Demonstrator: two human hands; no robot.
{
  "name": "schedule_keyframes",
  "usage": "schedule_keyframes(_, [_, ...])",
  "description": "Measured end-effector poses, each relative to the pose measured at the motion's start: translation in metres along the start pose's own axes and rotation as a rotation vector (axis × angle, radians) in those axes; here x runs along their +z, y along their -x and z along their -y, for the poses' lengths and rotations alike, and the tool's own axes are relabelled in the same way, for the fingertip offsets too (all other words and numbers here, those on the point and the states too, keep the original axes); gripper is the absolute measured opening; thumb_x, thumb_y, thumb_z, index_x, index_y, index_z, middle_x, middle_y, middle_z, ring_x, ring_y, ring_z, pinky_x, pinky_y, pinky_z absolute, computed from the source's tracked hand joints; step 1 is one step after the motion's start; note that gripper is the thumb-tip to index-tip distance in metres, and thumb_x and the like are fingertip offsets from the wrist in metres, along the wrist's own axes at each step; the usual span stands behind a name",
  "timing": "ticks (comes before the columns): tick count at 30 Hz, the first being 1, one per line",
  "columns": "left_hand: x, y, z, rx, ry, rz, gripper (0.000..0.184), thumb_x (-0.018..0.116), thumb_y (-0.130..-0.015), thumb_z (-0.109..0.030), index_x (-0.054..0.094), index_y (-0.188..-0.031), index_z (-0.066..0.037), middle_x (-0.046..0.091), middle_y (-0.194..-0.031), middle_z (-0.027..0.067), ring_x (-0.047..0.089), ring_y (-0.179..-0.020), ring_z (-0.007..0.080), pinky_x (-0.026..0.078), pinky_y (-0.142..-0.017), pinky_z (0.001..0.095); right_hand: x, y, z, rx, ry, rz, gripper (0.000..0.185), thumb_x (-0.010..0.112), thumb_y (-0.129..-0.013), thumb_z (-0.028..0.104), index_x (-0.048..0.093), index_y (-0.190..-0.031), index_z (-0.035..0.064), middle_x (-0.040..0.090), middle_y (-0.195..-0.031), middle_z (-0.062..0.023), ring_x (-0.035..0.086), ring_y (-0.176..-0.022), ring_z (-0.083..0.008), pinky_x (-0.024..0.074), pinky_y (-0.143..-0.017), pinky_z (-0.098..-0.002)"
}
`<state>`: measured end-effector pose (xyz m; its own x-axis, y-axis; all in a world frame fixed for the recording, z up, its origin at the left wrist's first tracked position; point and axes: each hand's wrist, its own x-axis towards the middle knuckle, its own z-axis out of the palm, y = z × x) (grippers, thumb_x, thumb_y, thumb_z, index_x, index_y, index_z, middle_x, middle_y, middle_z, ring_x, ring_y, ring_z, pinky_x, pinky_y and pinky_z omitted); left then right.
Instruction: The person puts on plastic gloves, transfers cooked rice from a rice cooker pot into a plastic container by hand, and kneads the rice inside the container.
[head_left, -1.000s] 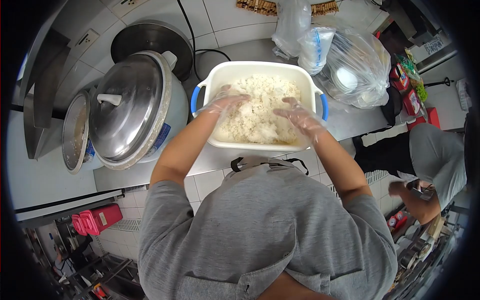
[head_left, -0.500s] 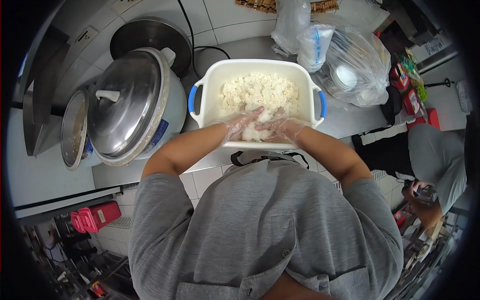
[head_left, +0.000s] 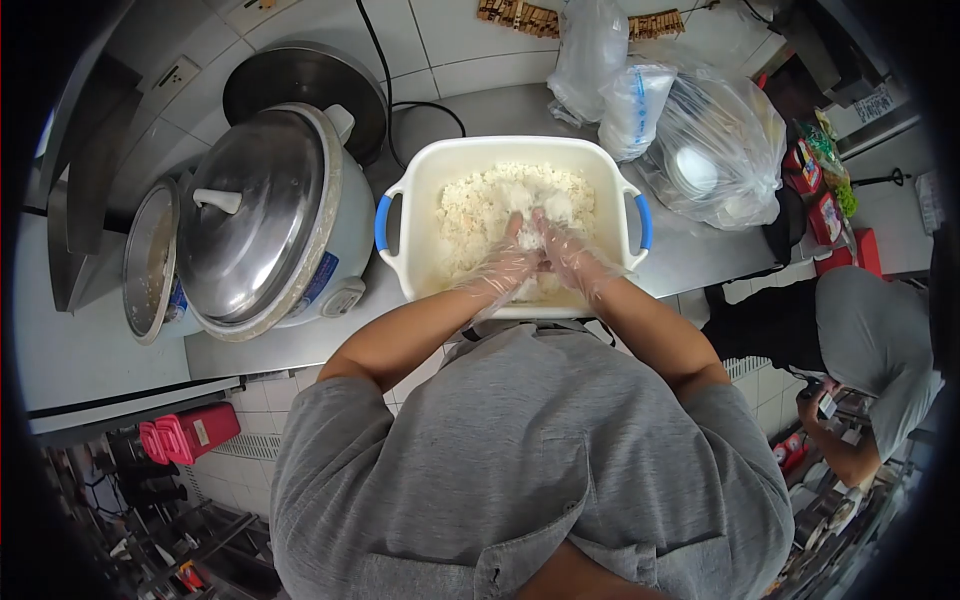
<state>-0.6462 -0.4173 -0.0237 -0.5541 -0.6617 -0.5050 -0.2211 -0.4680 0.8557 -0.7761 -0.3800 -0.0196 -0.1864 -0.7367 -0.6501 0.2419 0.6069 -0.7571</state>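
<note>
Cooked white rice (head_left: pixel 465 215) lies in a white plastic tub (head_left: pixel 430 160) with blue handles. My left hand (head_left: pixel 512 262), in a clear plastic glove, is down in the rice near the middle of the tub. Close beside it is my right hand (head_left: pixel 568 258), gloved the same way. The two are cupped together with thumbs up, and a clump of rice shows between and just beyond them. My lower fingers are partly hidden by the gloves and the rice.
Left of the tub stands a large rice cooker (head_left: pixel 250 220) with a metal lid, a round pan (head_left: pixel 300 80) behind it. Plastic bags (head_left: pixel 715 150) with white containers sit to the right on the metal counter (head_left: pixel 680 250). Another person (head_left: pixel 860 340) stands at the far right.
Both hands have moved farther into the tub and closer together, gathering rice between them. The tub appears slightly lower in view. The other person's arm has shifted.
</note>
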Motion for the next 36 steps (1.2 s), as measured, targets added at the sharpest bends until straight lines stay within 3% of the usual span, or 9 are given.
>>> schedule_keyframes(3, [-0.016,-0.005,-0.038,0.076,-0.742,0.008,0.09,0.067,-0.085,-0.026,0.018,-0.157,-0.003,0.068,-0.083,0.0176,0.068,-0.07,0.0267,0.055,-0.064,0.0357,-0.032,-0.055,-0.027,0.097,0.176,-0.02,0.09,0.056,-0.096,0.059,0.029,-0.153,-0.0053,0.048,-0.145,-0.0255,0.057,-0.122,-0.0276,0.0511,-0.091,-0.0354])
schedule_keyframes(6, [-0.026,-0.029,-0.023,0.273,-0.761,-0.043,0.083,0.066,-0.083,-0.024,0.028,-0.153,-0.001,0.068,-0.087,0.0231,0.069,-0.077,0.026,0.055,-0.073,0.0372,-0.052,-0.094,-0.065,-1.146,0.749,-0.135,0.092,0.054,-0.095,0.064,0.031,-0.153,-0.0028,0.056,-0.134,-0.0224,0.062,-0.1,-0.0292,0.052,-0.083,-0.0365])
schedule_keyframes(11, [-0.034,-0.048,-0.017,0.362,-0.609,-0.149,0.06,0.07,-0.085,-0.033,0.056,-0.136,-0.005,0.072,-0.108,0.0181,0.068,-0.1,0.0288,0.053,-0.086,0.0385,-0.013,-0.029,-0.001,0.015,-0.021,-0.155,0.104,0.056,-0.086,0.076,0.028,-0.156,0.0045,0.055,-0.116,-0.0114,0.051,-0.076,-0.0276,0.0492,-0.071,-0.04])
schedule_keyframes(18, [-0.013,-0.016,-0.05,0.343,-0.609,-0.106,0.072,0.059,-0.089,-0.066,0.064,-0.124,-0.003,0.071,-0.111,0.018,0.069,-0.096,0.0344,0.052,-0.09,0.0438,0.001,-0.035,0.014,0.099,-0.305,-0.451,0.078,0.044,-0.097,0.067,0.044,-0.145,0.0048,0.066,-0.097,-0.0133,0.06,-0.084,-0.0272,0.0486,-0.067,-0.0429])
schedule_keyframes(20, [-0.015,-0.018,-0.067,-0.073,-0.66,-0.084,0.084,0.05,-0.089,-0.073,0.062,-0.126,0.001,0.07,-0.113,0.0229,0.068,-0.1,0.0384,0.05,-0.096,0.0452,-0.002,-0.034,0.002,-0.122,0.345,-0.325,0.07,0.041,-0.102,0.055,0.036,-0.149,0.0029,0.065,-0.106,-0.022,0.061,-0.099,-0.0349,0.0492,-0.079,-0.0473])
schedule_keyframes(27, [-0.032,-0.059,-0.032,0.093,-0.81,-0.298,0.079,0.041,-0.096,-0.066,0.059,-0.131,0.003,0.064,-0.121,0.0291,0.061,-0.116,0.0425,0.045,-0.104,0.0466,0.01,-0.076,-0.029,-0.036,0.638,-0.314,0.052,0.034,-0.107,0.028,0.03,-0.154,0.007,0.061,-0.118,-0.0329,0.064,-0.101,-0.0424,0.0495,-0.087,-0.0492])
schedule_keyframes(30, [-0.033,-0.058,-0.027,0.117,-0.918,-0.135,0.066,0.045,-0.098,-0.056,0.06,-0.13,0.0,0.063,-0.123,0.029,0.062,-0.113,0.0413,0.046,-0.102,0.0474,-0.007,-0.1,-0.057,-0.57,1.347,-0.468,0.046,0.04,-0.106,0.028,0.038,-0.147,0.007,0.065,-0.113,-0.0261,0.065,-0.099,-0.0381,0.0491,-0.086,-0.0472])
schedule_keyframes(34, [-0.047,-0.051,-0.004,0.456,-0.961,-0.284,0.054,0.057,-0.095,-0.046,0.062,-0.122,0.001,0.069,-0.105,0.0258,0.067,-0.1,0.0394,0.05,-0.088,0.0485,-0.003,-0.062,-0.026,-0.597,0.493,-0.167,0.04,0.058,-0.098,0.024,0.043,-0.132,0.0079,0.06,-0.117,-0.0204,0.057,-0.113,-0.0302,0.0464,-0.095,-0.0406])
schedule_keyframes(36, [-0.041,-0.013,-0.065,0.022,-0.626,-0.047,0.057,0.069,-0.088,-0.034,0.051,-0.137,-0.009,0.064,-0.116,0.0259,0.064,-0.11,0.0374,0.049,-0.091,0.047,-0.006,-0.047,-0.014,-0.674,0.487,-0.159,0.043,0.065,-0.094,0.023,0.043,-0.129,0.0087,0.057,-0.119,-0.0196,0.056,-0.116,-0.0271,0.0459,-0.098,-0.0383])
